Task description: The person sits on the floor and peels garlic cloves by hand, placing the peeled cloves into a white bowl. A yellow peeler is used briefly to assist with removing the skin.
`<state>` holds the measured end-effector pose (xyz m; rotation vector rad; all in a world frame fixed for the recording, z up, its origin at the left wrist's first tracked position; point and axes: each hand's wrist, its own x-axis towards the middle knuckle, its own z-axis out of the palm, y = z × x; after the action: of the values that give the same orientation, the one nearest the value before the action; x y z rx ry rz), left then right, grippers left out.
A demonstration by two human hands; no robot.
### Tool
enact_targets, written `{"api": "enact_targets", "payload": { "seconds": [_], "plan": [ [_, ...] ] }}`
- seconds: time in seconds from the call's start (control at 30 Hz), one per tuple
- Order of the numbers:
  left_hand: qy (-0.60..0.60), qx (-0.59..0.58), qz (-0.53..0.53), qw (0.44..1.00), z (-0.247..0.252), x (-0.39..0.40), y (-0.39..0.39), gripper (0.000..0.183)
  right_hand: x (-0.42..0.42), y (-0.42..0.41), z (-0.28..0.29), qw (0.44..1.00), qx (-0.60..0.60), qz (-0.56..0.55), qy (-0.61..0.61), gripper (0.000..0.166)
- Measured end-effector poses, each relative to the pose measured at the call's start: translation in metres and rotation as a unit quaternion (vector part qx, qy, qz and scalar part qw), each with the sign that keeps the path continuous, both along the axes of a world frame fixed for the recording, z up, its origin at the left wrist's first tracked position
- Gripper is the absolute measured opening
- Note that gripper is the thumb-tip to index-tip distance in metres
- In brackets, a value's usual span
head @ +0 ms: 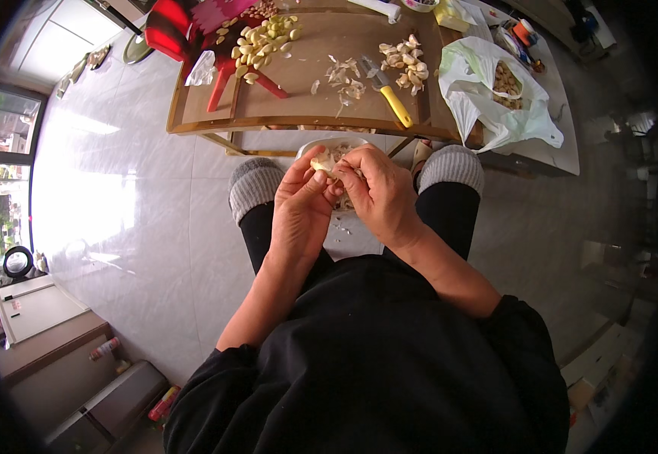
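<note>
My left hand (305,207) holds a partly peeled garlic clove (322,165) between thumb and fingers. Against its right side, the thumb and fingertips of my right hand (384,196) pinch at the papery skin; the fingers hide part of this contact. Below both hands stands a pale container (308,148) with garlic skins in it. Peeled cloves (263,45) are heaped at the far left of the wood-framed table (300,122). Unpeeled cloves (405,61) lie at its right, near a yellow-handled bladed tool (395,105) and loose skins (345,76).
A white plastic bag (491,93) of unpeeled garlic sits right of the table, on a light surface. Red plastic parts (222,82) and a crumpled clear wrapper (201,68) lie at the left. The table's front edge crosses just beyond my knees. Skin scraps (340,228) dot the tiled floor.
</note>
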<state>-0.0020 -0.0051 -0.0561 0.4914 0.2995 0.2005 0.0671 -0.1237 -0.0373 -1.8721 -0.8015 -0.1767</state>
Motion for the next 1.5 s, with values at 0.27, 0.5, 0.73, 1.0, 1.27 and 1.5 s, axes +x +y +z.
{"api": "enact_targets", "payload": {
  "seconds": [0.27,0.5,0.73,1.0,1.27,1.5],
  "plan": [
    [-0.041,0.023,-0.027,0.999,-0.005,0.000,0.007,0.039,-0.006,0.004,-0.002,0.967,0.089,0.040,0.236,0.015],
    [-0.022,0.051,-0.014,0.998,0.002,0.003,0.005,0.028,0.004,0.005,0.006,0.999,-0.028,-0.029,-0.035,0.011],
    [-0.023,-0.006,-0.050,0.998,-0.009,0.006,0.016,0.026,0.002,0.005,-0.005,0.990,0.031,0.050,0.132,0.013],
    [-0.012,0.035,-0.045,0.998,-0.023,0.008,0.020,0.027,0.019,0.002,-0.002,0.974,0.053,0.048,0.216,0.016],
    [-0.011,0.038,-0.085,0.996,-0.027,0.010,0.022,0.029,0.027,0.005,-0.003,0.993,-0.043,0.085,0.068,0.010],
    [-0.010,-0.136,-0.054,0.989,-0.039,0.011,0.031,0.031,0.023,0.002,-0.016,0.964,0.109,0.020,0.242,0.016]
  ]
}}
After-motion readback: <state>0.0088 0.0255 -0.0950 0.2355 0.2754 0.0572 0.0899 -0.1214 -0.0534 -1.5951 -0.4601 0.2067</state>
